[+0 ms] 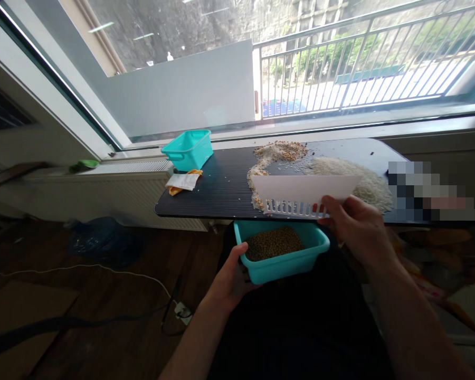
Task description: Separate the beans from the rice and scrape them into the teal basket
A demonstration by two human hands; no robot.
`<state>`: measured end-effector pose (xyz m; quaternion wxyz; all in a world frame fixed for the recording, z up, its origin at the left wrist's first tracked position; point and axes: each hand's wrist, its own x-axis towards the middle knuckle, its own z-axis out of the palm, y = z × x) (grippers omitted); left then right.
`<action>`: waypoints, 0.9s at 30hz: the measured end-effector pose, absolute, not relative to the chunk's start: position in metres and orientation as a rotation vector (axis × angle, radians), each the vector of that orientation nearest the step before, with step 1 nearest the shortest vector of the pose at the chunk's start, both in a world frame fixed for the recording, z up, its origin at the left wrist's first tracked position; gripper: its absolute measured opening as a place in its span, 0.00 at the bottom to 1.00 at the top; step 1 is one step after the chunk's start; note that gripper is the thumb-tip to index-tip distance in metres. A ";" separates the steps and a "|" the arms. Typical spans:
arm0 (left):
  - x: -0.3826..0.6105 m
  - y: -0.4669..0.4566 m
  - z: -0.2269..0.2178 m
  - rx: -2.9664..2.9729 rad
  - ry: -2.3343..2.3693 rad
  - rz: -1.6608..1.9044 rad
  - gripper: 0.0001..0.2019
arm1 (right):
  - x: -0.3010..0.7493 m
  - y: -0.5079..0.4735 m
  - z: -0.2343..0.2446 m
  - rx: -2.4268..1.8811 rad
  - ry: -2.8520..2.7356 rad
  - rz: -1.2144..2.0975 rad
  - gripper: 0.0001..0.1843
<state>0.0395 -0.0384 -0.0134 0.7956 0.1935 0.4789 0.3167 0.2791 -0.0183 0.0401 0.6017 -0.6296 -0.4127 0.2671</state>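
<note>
My left hand (229,279) grips the left end of a turquoise plastic bin (287,268), its thumb over the rim. Small brownish-green beans (276,243) lie in the bin, which sits just below the table's front edge. In my right hand (356,227) is a white slotted plastic divider (301,189), held by its right end above the table edge. Its slots face down. Behind it is a pile of white rice (368,184). A mixed heap of orange-yellow kernels and pale grains (281,151) trails down to the divider's left end.
A second turquoise bin (192,153) stands at the left of the dark table (221,192), near a folded white paper on a yellow cloth (183,182). The window (190,95) borders the back. A power strip (182,312) with cables lies on the floor.
</note>
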 end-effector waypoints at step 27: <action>0.041 -0.038 -0.013 0.393 1.046 0.677 0.29 | 0.247 -0.022 0.035 -1.379 -0.999 0.724 0.17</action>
